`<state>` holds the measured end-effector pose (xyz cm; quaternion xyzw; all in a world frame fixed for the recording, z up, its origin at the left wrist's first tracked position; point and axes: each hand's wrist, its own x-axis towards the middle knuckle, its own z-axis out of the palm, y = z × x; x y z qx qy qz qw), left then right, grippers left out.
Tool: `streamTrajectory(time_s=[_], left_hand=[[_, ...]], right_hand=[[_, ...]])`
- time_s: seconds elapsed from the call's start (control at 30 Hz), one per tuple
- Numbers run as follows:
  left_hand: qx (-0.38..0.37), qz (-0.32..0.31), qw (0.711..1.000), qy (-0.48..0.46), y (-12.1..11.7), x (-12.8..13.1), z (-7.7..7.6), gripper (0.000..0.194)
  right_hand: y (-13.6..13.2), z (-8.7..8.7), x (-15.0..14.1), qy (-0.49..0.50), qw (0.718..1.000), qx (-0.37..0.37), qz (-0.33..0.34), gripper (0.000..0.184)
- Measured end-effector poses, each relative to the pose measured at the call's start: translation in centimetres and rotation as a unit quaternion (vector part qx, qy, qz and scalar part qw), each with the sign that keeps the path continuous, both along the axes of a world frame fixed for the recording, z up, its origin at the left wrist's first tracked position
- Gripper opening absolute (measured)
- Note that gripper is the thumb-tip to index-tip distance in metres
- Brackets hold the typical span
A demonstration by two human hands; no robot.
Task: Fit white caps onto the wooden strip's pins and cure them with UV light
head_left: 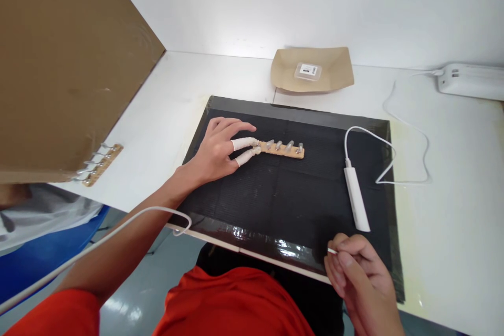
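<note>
Right now the whole scene hangs on how the wooden strip (289, 153) lies between two hands. It sits on the black mat (275, 194), with its long axis running from 9 o'clock to 3 o'clock, the right end dipping just a touch below 3. The left hand (216, 153) is easily the nearer one: its white-covered index finger and thumb close in at the strip's 9 o'clock end, index on the far side, thumb on the near side, pinching it. Whether they also grip a small fitting there, I cannot tell. From those fingers the strip reaches out towards 3 o'clock, carrying a row of translucent sleeves (289, 146), some of them leaning.

Now over to the right hand (366, 278), low by the mat's near edge and well apart from the strip, which lies at about 11 o'clock from it. Its thumb and index finger are closed on a thin white stick (332, 251), only a short tip showing, aimed between 9 and 10 o'clock. Just off these fingers, between 12 and 1 o'clock, rests a white corded device (357, 199). And beyond the mat, towards 1 o'clock from the strip, a cardboard tray (338, 68) stands on the worktop (452, 210), holding a small clear box (308, 71).
</note>
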<state>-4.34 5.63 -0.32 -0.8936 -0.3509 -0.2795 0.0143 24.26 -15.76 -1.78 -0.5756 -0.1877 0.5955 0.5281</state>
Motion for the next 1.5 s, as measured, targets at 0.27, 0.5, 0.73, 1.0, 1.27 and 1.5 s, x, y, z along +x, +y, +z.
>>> streamTrajectory(time_s=[0.27,0.5,0.73,1.0,1.27,1.5], left_hand=[[-0.038,0.035,0.998,-0.021,-0.1,-0.3,-0.4,0.018],[-0.029,0.057,0.996,-0.063,-0.1,-0.1,-0.5,0.017],[-0.009,0.050,0.996,-0.072,-0.3,-0.1,-0.1,0.002],[0.013,0.030,0.997,-0.068,-0.1,0.5,-0.3,0.003],[0.030,0.005,0.999,-0.045,0.0,0.6,-0.9,0.005],[0.045,0.021,0.997,-0.061,0.0,0.6,-0.9,0.009]], right_hand=[[0.0,0.1,-0.1,0.002,1.000,-0.005,-0.004,0.027],[0.0,0.1,0.0,0.010,1.000,-0.003,-0.004,0.025],[0.0,0.5,-0.2,0.013,1.000,-0.006,-0.010,0.026],[0.0,0.2,-0.1,0.008,1.000,0.001,-0.005,0.026],[0.0,0.3,-0.2,0.012,1.000,0.005,-0.012,0.026],[-0.1,0.0,-0.1,0.011,1.000,0.005,-0.011,0.024]])
